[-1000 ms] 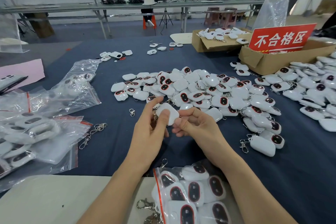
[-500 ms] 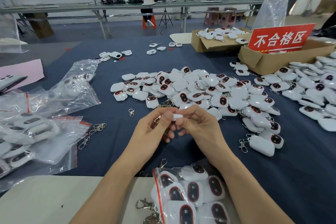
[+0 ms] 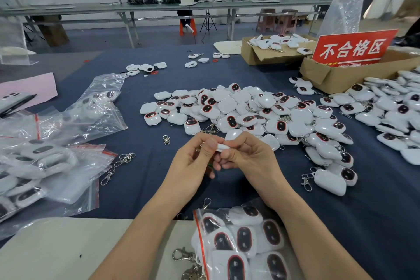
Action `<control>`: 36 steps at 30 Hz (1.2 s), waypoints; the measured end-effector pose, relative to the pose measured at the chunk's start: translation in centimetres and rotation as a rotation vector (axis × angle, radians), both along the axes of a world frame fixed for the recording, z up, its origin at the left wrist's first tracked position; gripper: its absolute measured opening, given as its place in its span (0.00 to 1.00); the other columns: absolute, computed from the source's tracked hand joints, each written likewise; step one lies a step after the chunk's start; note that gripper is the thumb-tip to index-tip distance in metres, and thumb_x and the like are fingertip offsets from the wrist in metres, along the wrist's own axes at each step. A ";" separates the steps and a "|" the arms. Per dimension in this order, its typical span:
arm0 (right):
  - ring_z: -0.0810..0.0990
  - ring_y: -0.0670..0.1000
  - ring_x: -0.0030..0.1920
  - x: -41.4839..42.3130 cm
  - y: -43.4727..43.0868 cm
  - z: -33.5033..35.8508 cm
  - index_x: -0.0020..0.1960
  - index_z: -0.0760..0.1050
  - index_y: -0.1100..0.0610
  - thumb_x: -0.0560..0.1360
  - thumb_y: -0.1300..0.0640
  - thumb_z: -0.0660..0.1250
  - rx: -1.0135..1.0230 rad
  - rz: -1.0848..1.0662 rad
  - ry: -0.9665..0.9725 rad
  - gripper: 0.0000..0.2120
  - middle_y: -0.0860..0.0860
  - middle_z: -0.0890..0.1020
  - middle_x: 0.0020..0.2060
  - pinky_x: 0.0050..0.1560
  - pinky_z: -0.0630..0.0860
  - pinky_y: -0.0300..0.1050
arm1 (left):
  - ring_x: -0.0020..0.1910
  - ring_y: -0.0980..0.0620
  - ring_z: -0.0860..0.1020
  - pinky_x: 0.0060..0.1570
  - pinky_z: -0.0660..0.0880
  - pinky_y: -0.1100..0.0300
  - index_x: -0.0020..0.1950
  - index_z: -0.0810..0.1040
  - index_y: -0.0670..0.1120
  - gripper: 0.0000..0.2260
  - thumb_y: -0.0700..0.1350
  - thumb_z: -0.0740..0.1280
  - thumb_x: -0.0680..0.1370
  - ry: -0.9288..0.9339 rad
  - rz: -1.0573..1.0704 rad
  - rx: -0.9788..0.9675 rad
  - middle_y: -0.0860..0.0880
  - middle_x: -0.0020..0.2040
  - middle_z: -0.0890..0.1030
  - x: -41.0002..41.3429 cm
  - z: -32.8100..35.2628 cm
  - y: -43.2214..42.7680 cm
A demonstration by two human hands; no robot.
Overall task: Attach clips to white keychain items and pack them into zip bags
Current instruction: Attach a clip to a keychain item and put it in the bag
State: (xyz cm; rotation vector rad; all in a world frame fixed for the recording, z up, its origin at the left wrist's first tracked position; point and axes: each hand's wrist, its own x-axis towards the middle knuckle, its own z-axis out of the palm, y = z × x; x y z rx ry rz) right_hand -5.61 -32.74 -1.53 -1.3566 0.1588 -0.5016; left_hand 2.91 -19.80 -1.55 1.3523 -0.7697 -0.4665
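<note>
Crowding the left side of your blue-covered table, clear zip bags with red seal strips lie in a loose heap, several holding white keychain items. Just to their right, a few metal clips lie loose on the cloth, and a single clip sits alone nearer the middle. At centre, your left hand has its fingers curled and its thumb pressed on the edge of a white keychain item, pinching it above the table. Your right hand meets it from the other side, fingers curled round the same piece, so both hands grip it between them. Whether a clip is on it cannot be told, since your fingers hide that end. Below your wrists, at the near edge, a packed zip bag lies full of items, with a big clip just beside its left edge. Behind your hands, a broad pile of keychain items spreads across the cloth towards the right, some with clips showing. Far right, a cardboard box carries a red sign with white characters.
</note>
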 end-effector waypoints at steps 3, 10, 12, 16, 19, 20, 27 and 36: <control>0.85 0.49 0.38 0.1 -0.1 -0.1 0.46 0.79 0.56 0.71 0.53 0.72 -0.012 -0.050 0.036 0.08 0.53 0.86 0.37 0.41 0.81 0.37 | 0.36 0.57 0.77 0.37 0.77 0.60 0.61 0.79 0.56 0.12 0.56 0.62 0.81 -0.172 0.106 0.074 0.55 0.37 0.80 -0.1 -0.6 -0.1; 0.87 0.53 0.44 -0.1 -0.4 -0.2 0.51 0.76 0.61 0.82 0.56 0.63 0.072 -0.033 0.106 0.09 0.57 0.87 0.41 0.42 0.81 0.39 | 0.32 0.57 0.77 0.36 0.77 0.60 0.57 0.80 0.54 0.07 0.49 0.63 0.84 -0.233 0.251 0.162 0.52 0.34 0.80 0.4 -1.0 -0.2; 0.87 0.53 0.42 -0.1 -0.4 -0.1 0.51 0.76 0.62 0.84 0.56 0.61 0.072 -0.035 0.129 0.10 0.57 0.86 0.39 0.41 0.81 0.39 | 0.32 0.57 0.78 0.34 0.76 0.63 0.52 0.80 0.53 0.06 0.49 0.63 0.84 -0.184 0.249 0.156 0.51 0.34 0.81 0.4 -0.9 -0.2; 0.86 0.50 0.39 -0.1 -0.3 0.2 0.48 0.76 0.62 0.84 0.58 0.60 0.048 -0.021 0.171 0.11 0.56 0.86 0.37 0.40 0.81 0.39 | 0.32 0.58 0.79 0.33 0.75 0.66 0.47 0.77 0.47 0.10 0.50 0.62 0.84 -0.142 0.256 0.181 0.52 0.35 0.83 0.3 -0.9 -0.2; 0.85 0.49 0.37 -0.1 -0.2 0.3 0.45 0.76 0.61 0.84 0.58 0.59 0.015 -0.026 0.183 0.12 0.54 0.85 0.35 0.41 0.82 0.39 | 0.31 0.58 0.78 0.33 0.74 0.67 0.45 0.76 0.45 0.12 0.50 0.61 0.84 -0.126 0.253 0.182 0.52 0.33 0.82 0.4 -0.8 -0.2; 0.85 0.49 0.37 -0.1 -0.1 0.3 0.45 0.76 0.60 0.84 0.58 0.59 0.008 -0.030 0.187 0.12 0.53 0.85 0.34 0.41 0.82 0.39 | 0.31 0.58 0.78 0.32 0.73 0.68 0.44 0.76 0.45 0.13 0.50 0.61 0.85 -0.128 0.253 0.184 0.53 0.33 0.82 0.3 -0.8 -0.2; 0.85 0.54 0.38 -0.2 0.2 0.7 0.43 0.77 0.62 0.80 0.52 0.64 0.034 -0.008 0.175 0.14 0.57 0.85 0.35 0.40 0.82 0.40 | 0.27 0.55 0.73 0.31 0.71 0.64 0.35 0.70 0.46 0.23 0.58 0.56 0.85 -0.139 0.315 0.250 0.51 0.26 0.75 0.2 -0.6 -0.2; 0.85 0.54 0.37 -0.1 0.3 0.9 0.41 0.78 0.61 0.74 0.44 0.66 0.014 0.028 0.146 0.18 0.60 0.85 0.37 0.40 0.82 0.41 | 0.24 0.54 0.72 0.28 0.68 0.65 0.30 0.68 0.46 0.25 0.54 0.53 0.86 -0.171 0.359 0.316 0.51 0.22 0.73 0.5 -0.9 -0.6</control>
